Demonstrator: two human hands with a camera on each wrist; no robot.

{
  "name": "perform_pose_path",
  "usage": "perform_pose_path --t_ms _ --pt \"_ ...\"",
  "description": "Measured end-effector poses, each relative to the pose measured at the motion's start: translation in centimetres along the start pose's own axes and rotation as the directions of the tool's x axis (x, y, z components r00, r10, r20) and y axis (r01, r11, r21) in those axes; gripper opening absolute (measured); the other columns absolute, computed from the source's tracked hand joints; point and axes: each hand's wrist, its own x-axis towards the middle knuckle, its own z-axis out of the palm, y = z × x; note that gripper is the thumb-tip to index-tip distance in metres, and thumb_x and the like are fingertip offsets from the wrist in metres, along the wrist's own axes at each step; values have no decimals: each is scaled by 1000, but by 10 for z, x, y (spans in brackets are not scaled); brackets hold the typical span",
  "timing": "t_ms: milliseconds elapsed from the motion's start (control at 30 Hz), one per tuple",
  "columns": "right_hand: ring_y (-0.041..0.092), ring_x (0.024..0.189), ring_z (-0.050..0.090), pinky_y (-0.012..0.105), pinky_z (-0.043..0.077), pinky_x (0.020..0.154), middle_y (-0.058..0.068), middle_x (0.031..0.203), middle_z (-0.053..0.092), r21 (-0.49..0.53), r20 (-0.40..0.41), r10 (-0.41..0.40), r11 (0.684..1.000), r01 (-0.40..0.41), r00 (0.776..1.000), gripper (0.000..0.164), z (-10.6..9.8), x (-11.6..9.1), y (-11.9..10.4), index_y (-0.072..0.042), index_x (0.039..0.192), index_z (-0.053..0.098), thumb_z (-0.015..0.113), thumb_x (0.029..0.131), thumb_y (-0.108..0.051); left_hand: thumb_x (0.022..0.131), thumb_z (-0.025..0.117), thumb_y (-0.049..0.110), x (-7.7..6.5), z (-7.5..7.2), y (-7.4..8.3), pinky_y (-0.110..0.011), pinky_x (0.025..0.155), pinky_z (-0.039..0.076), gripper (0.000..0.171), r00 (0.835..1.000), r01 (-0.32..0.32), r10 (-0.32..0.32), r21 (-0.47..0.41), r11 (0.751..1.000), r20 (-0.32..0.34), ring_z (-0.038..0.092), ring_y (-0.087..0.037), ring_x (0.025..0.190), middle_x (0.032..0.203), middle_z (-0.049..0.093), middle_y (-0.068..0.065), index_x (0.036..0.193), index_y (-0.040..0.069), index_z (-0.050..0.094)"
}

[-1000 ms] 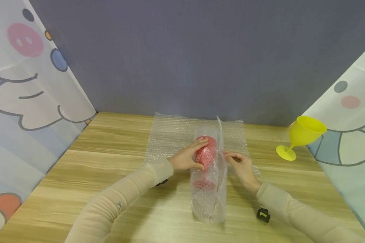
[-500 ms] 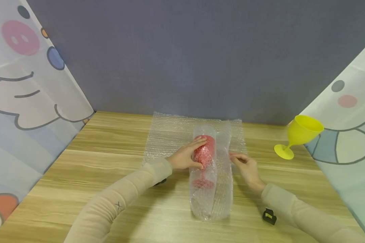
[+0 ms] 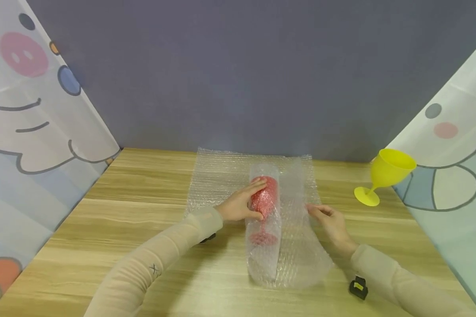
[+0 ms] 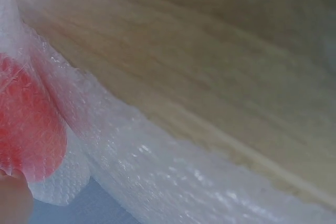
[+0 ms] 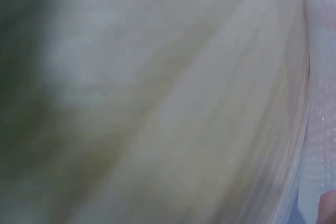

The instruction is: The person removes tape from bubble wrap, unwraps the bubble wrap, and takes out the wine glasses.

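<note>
A red goblet (image 3: 266,200) lies wrapped in clear bubble wrap (image 3: 218,174), its bowl toward the far side and its foot toward me. My left hand (image 3: 238,204) holds the wrapped bowl from the left, fingers over its top and thumb lower down. In the left wrist view the red bowl (image 4: 29,121) shows through the wrap beside a fingertip (image 4: 14,198). My right hand (image 3: 331,224) pinches the loose edge of the wrap to the right of the goblet. Only one fingertip (image 5: 328,208) and some wrap (image 5: 320,129) appear in the right wrist view.
A yellow goblet (image 3: 388,169) stands on the wooden table (image 3: 150,193) at the back right. Behind the table rises a grey panel (image 3: 238,79). Cartoon-printed sheets flank both sides. A small black piece (image 3: 358,287) sits by the right sleeve.
My right hand has moved rightward and slightly toward me, drawing the loose wrap out flatter to the right of the red goblet. The left hand keeps its hold on the goblet.
</note>
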Motion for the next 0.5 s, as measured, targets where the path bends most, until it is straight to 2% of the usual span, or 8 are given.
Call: perform_pose_path --t_ms 167,367,500 --pt "-4 92 51 10 44 78 -20 95 62 32 27 34 999 -35 999 35 -4 -3 2 -7 103 67 63 85 -36 67 78 34 -1 -2 0 -40 116 13 98 1000 6 -6 -4 1000 6 6 -12 142 154 11 8 146 16 23" --pt "-5 86 56 12 49 77 -19 90 66 101 56 23 994 -29 998 15 -9 -6 3 -16 93 69 62 87 -29 68 78 33 0 -3 -1 -46 115 13 97 1000 6 -6 -6 1000 10 5 -11 142 154 10 8 146 16 22" --pt "-7 87 60 12 50 81 -21 88 66 151 80 -6 989 -6 997 17 -13 -7 1 -9 97 67 54 92 -20 69 78 33 1 -3 -1 -46 115 13 97 1000 5 -5 -4 1000 12 5 -11 142 154 10 7 146 16 22"
